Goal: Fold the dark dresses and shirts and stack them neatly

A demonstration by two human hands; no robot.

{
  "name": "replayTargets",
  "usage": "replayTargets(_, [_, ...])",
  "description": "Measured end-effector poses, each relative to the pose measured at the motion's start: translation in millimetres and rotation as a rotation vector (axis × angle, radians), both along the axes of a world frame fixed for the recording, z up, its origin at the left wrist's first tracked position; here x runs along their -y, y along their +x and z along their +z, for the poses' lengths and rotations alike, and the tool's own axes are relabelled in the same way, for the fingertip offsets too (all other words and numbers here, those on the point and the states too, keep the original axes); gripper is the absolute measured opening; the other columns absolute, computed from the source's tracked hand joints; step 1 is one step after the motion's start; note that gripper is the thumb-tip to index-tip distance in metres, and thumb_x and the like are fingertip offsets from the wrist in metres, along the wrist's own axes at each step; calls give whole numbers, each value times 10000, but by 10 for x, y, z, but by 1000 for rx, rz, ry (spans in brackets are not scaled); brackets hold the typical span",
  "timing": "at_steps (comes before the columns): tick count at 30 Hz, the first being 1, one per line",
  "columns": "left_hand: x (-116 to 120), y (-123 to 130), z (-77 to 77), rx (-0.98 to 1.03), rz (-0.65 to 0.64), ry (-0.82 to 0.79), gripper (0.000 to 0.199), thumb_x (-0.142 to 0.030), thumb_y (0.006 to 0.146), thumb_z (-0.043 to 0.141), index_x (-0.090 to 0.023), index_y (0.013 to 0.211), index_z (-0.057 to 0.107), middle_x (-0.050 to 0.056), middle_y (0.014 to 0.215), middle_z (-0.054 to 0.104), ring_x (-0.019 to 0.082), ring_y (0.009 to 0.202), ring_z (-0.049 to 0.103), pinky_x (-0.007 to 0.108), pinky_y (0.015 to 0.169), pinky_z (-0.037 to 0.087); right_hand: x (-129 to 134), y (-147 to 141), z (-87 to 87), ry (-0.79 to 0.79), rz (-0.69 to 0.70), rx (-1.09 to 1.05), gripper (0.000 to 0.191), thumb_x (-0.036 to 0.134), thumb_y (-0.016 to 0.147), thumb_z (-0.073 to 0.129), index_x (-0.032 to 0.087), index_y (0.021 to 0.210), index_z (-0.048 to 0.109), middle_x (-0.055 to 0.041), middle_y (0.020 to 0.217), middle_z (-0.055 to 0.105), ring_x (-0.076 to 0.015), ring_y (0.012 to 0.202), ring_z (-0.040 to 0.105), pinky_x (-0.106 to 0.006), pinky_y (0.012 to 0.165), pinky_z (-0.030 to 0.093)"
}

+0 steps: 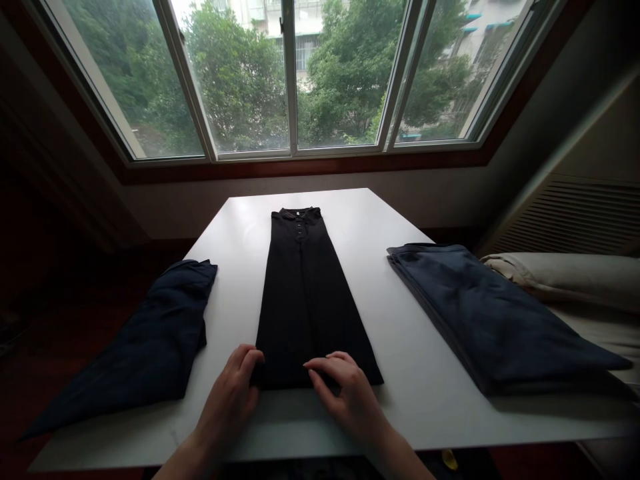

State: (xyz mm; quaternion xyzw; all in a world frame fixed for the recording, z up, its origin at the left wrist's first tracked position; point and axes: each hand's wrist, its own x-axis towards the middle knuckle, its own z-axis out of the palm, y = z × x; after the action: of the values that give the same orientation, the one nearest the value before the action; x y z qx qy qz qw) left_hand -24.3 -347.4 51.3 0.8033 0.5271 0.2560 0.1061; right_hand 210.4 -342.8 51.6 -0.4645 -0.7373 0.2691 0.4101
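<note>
A black buttoned shirt (305, 300), folded into a long narrow shape, lies flat on the white table (400, 413). Its collar and short button placket point toward the window, and its hem is nearest me. My left hand (240, 383) is closed at the lower left corner of the shirt, with the fingertips partly hidden behind the hand. Over the lower part, right of centre, my right hand (347, 390) has thumb and fingertips drawn close together on the cloth in a pinch.
Dark blue folded garments (150, 333) lie on the left and hang over the table edge. A stack of folded dark garments (485, 307) lies on the right, beside beige cloth (575, 273). A window (295, 80) stands beyond the table.
</note>
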Motion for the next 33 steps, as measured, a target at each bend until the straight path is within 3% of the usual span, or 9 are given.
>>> replayTargets(7, [8, -13, -11, -22, 4, -57, 383, -3, 699, 406, -214, 1007, 489, 70, 1019, 556, 218, 912, 594, 391, 805, 535, 41, 62, 26, 63, 47, 52, 236, 132, 858, 569, 227, 1051, 666, -34, 939, 723, -181, 854, 667, -399, 923, 467])
replayTargets(12, [102, 38, 19, 39, -41, 53, 354, -21, 724, 392, -220, 1001, 489, 79, 1057, 558, 231, 973, 552, 403, 835, 495, 69, 304, 102, 128, -61, 208, 280, 107, 800, 618, 225, 1052, 647, -66, 1016, 666, -225, 947, 621, -390, 852, 506])
replayTargets(16, [123, 242, 123, 52, -69, 70, 232, -79, 817, 404, -217, 969, 511, 71, 999, 577, 220, 911, 541, 385, 792, 469, 76, 388, 119, 77, -97, 304, 197, 90, 747, 681, 220, 892, 649, -48, 939, 637, -227, 879, 599, -389, 793, 497])
replayTargets(21, [13, 664, 253, 1, -88, -37, 124, -200, 902, 476, -217, 850, 588, 48, 909, 603, 207, 864, 544, 374, 782, 450, 73, 316, 63, 79, -67, 329, 137, 75, 783, 632, 211, 786, 615, -24, 840, 610, -209, 822, 575, -395, 788, 471])
replayTargets(26, [-132, 957, 188, 17, -33, -111, 99, -244, 883, 558, -214, 810, 616, 40, 913, 608, 220, 909, 558, 402, 822, 452, 63, 311, -9, 177, -64, 274, 183, 32, 785, 547, 212, 785, 577, -17, 842, 615, -193, 796, 578, -364, 759, 470])
replayTargets(33, [-202, 993, 72, 81, -16, -118, 119, -166, 871, 539, -197, 764, 582, 35, 924, 615, 203, 905, 566, 393, 830, 468, 35, 301, -76, 329, -46, 190, 174, 53, 819, 509, 222, 806, 547, -10, 839, 616, -173, 776, 584, -326, 740, 464])
